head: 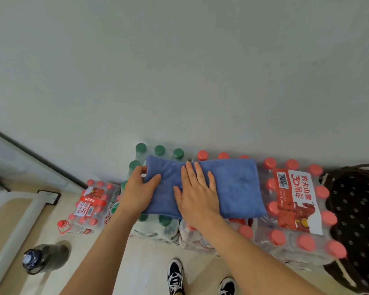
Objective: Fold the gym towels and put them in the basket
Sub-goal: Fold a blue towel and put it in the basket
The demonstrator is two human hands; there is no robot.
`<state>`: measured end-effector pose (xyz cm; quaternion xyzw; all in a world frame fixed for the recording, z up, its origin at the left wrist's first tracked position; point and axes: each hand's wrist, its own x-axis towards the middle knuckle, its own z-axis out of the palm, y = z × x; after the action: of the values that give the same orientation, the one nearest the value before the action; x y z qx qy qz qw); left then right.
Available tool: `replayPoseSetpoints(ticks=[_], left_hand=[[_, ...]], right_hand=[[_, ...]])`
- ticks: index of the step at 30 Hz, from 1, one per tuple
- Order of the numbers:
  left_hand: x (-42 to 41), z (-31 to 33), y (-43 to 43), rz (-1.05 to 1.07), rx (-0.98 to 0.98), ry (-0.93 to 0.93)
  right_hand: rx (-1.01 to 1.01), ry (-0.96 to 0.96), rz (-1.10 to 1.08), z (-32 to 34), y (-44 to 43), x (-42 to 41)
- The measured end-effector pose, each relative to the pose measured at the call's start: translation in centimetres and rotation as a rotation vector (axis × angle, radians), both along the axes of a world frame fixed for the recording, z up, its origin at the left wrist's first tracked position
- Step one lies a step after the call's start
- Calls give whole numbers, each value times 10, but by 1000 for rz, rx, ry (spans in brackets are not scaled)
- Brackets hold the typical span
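A blue gym towel [234,186], folded into a long rectangle, lies across the tops of shrink-wrapped water bottle packs against the wall. My left hand [140,188] pinches the towel's left edge, thumb on top and fingers under the cloth. My right hand [197,192] lies flat on the towel just left of its middle, fingers spread and pressing down. A dark basket [358,201] with a dotted lining and a handle stands at the far right beside the packs.
Green-capped bottles [159,150] sit under the towel's left end, and a red-capped pack [296,201] lies between towel and basket. A smaller red-capped pack [90,206] and a dark bottle [41,257] stand on the floor at left. My shoes [176,275] are below.
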<state>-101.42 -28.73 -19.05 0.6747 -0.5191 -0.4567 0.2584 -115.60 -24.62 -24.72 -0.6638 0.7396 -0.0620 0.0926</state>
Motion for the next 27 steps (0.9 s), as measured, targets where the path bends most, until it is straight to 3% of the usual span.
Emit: replayPoseSetpoints(ticks=[3,6,10,15,17,19,21,25,27], left_hand=[[-16,22,2,15,47,180],[-36,47,6,-70,4,112],[-76,68,17,-179,-109,-50],[-133,56,38,-354,-183,-147],[-150,46,45,-402,-176,-144],[-161,39,51,-422,-176,-150],[-167,33,55,-425,-200,-170],[-177,18,61,-464,-273,-265],[-184,13,65,-515,-298,-296]], right_hand=[[-8,-193,79,12,0,-10],[-21,-711,-30,42,5,-29],[-44,-1242,-288,75,16,-54],[169,-2286,-601,59,32,-76],[165,-2457,-707,54,37,-84],[155,-2448,-725,54,39,-91],[162,-2308,-729,58,38,-100],[87,-1725,-706,68,38,-122],[48,-1524,-656,68,38,-128]])
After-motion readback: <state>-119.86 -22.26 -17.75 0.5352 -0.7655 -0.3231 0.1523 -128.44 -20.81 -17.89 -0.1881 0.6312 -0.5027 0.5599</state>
